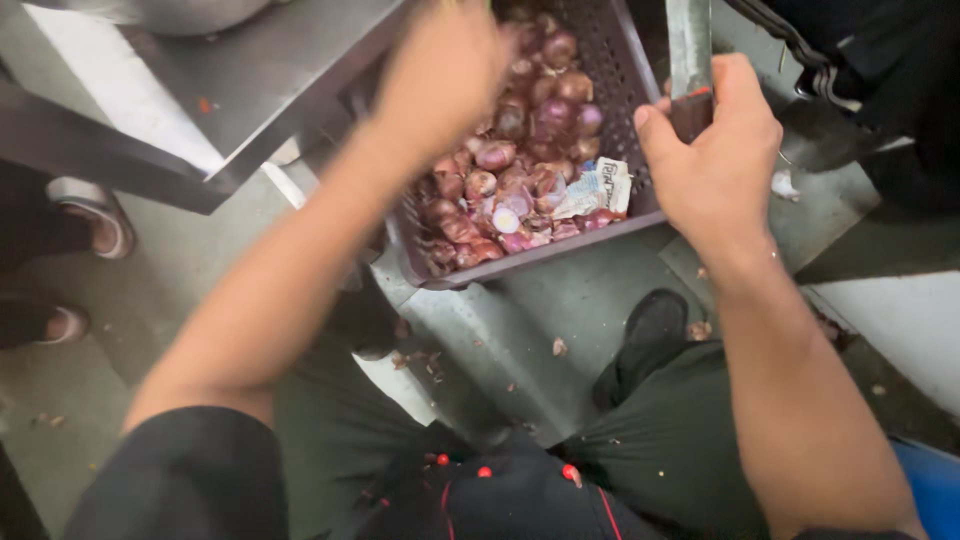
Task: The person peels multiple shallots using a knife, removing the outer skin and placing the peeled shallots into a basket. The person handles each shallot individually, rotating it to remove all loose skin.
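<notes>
- Shallots (520, 150), small and purple-red, filled a dark perforated plastic crate (630, 90) on the floor, between the person's knees and beside a steel table (250, 80).
- Left hand (445, 75) reached over the pile, blurred; couldn't tell if it was open or had closed on a bulb.
- Right hand (715, 150) was wrapped around a knife (690, 60), flat blade pointing up.
- Step looked like picking the next bulb to trim or peel; next move would need one bulb pinched free without dragging loose skins.
- Skins looked papery, some bulbs already cut with pale faces; a crumpled printed wrapper (600, 188) lay among them.
</notes>
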